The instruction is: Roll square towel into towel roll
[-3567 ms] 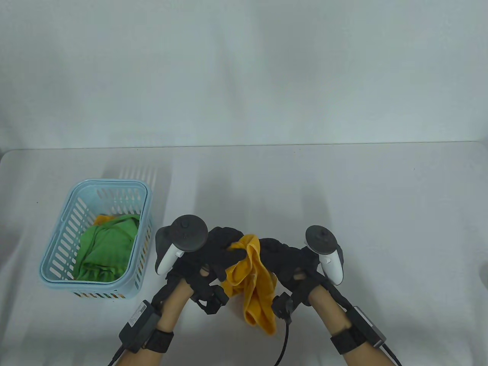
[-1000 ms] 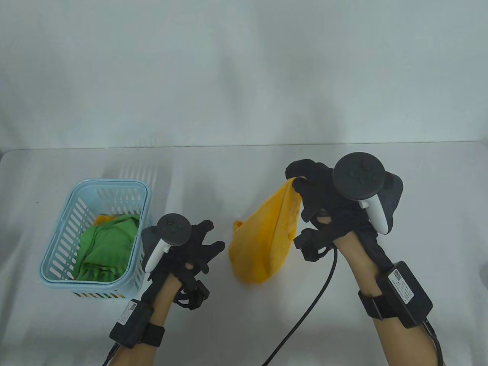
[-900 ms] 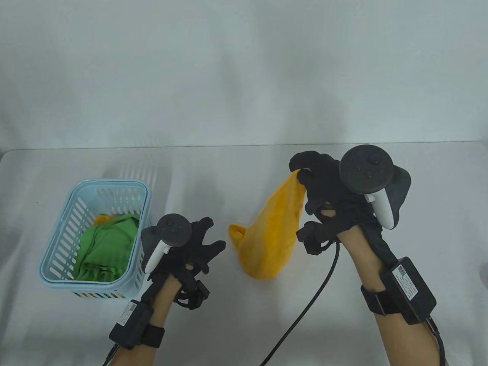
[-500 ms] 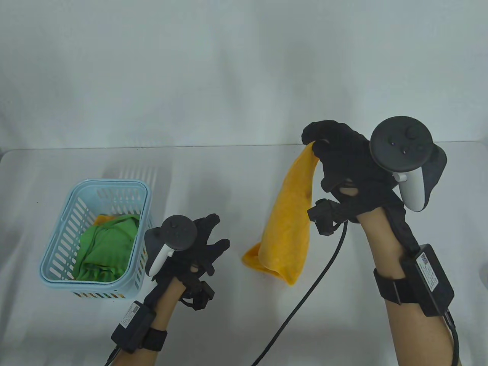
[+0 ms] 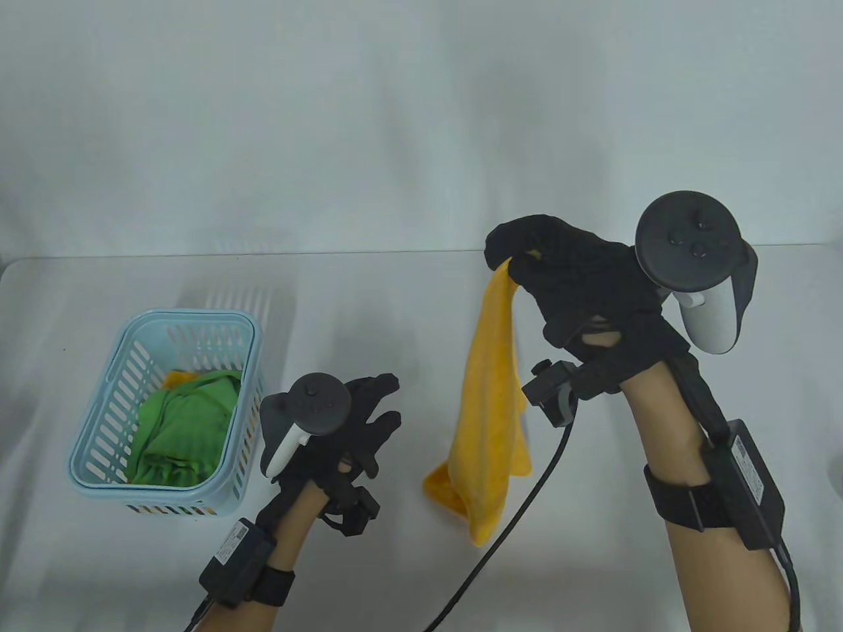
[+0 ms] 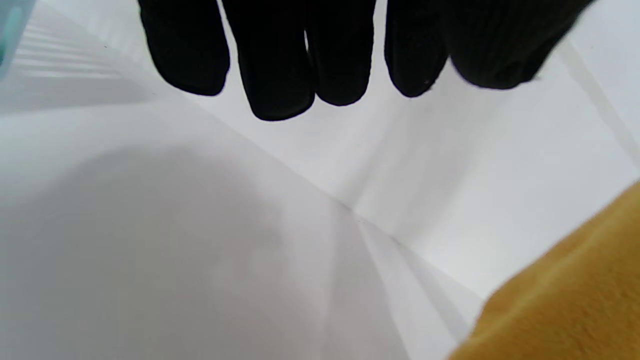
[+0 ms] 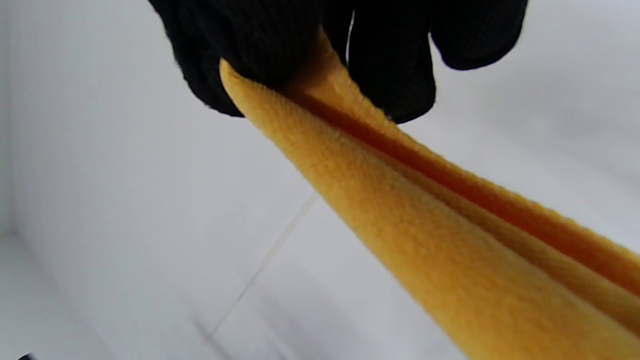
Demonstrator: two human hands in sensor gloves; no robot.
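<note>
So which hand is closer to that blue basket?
Left. The left hand hovers just right of the blue basket; the right hand is far across, pinching the yellow towel.

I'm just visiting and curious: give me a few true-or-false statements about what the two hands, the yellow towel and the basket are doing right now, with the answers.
1. The right hand pinches the yellow towel by one end, so it hangs down. True.
2. The left hand also grips the towel. False: its fingers are spread and hold nothing.
3. The blue basket holds a green cloth. True.
4. The towel is already rolled up. False: it hangs loose and unrolled.
5. The basket stands to the right of both hands. False: it stands to their left.
</note>
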